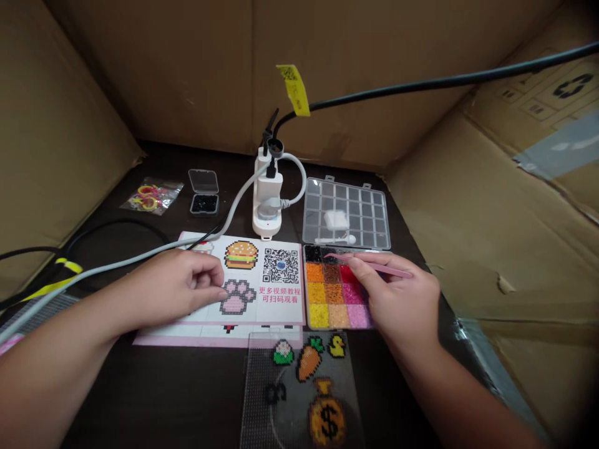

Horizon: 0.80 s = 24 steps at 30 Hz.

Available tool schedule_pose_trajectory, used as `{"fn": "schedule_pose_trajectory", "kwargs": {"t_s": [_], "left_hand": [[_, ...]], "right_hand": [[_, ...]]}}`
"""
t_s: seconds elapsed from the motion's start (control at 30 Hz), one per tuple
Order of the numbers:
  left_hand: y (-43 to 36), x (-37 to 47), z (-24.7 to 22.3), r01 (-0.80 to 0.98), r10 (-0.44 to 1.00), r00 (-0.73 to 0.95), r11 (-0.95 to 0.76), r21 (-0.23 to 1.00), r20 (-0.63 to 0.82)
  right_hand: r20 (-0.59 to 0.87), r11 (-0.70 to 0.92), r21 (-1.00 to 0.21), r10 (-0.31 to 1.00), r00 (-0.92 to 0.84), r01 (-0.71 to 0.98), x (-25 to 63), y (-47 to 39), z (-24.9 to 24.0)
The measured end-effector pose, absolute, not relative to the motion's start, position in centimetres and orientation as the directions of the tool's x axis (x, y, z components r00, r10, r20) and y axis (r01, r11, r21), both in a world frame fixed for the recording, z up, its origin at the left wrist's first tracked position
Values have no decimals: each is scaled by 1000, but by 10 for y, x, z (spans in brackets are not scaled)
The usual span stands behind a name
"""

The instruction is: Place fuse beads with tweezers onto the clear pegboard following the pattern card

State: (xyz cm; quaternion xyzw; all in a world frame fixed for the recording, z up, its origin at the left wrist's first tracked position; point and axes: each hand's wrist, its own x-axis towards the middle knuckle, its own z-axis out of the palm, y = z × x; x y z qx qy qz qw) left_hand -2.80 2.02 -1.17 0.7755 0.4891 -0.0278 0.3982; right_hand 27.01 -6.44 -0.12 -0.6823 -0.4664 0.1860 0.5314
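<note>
My right hand [405, 299] grips pink tweezers [386, 269] above the bead box [306, 327]. The tweezers' tip is over the box's back row, close to the black beads [312, 253]; whether it holds a bead is too small to tell. Orange, brown, red, yellow and pink beads fill other compartments, some hidden under my hand. My left hand [182, 287] rests on a pattern sheet [281, 315], fingers loosely curled, thumb apart, nothing visible in them. Beside its thumb is a printed pink paw [238, 296]. In front lies a clear pegboard [292, 399] bearing a bead carrot, duck, money bag and partial black outline.
A white power strip [266, 218] with plugs and cables stands behind the sheet. The box's clear lid [374, 215] lies open, holding a white piece. A small case of black pieces [204, 202] and a bag of rings [152, 196] sit back left. Cardboard walls [196, 75] surround the table.
</note>
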Motion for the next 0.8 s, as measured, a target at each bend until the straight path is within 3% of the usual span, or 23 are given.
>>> {"fn": "schedule_pose_trajectory", "kwargs": {"t_s": [0.23, 0.37, 0.47, 0.8], "left_hand": [[19, -24, -3, 780, 766, 495, -182, 599, -411], [18, -23, 0, 774, 765, 478, -135, 619, -430], [17, -24, -1, 761, 766, 474, -110, 639, -433], [14, -24, 1, 768, 781, 460, -111, 631, -422]], "right_hand": [[233, 102, -952, 855, 464, 290, 262, -98, 34], [152, 5, -905, 937, 313, 425, 253, -129, 41], [121, 37, -881, 981, 150, 471, 245, -151, 31], [318, 382, -832, 923, -218, 403, 236, -167, -1]]}}
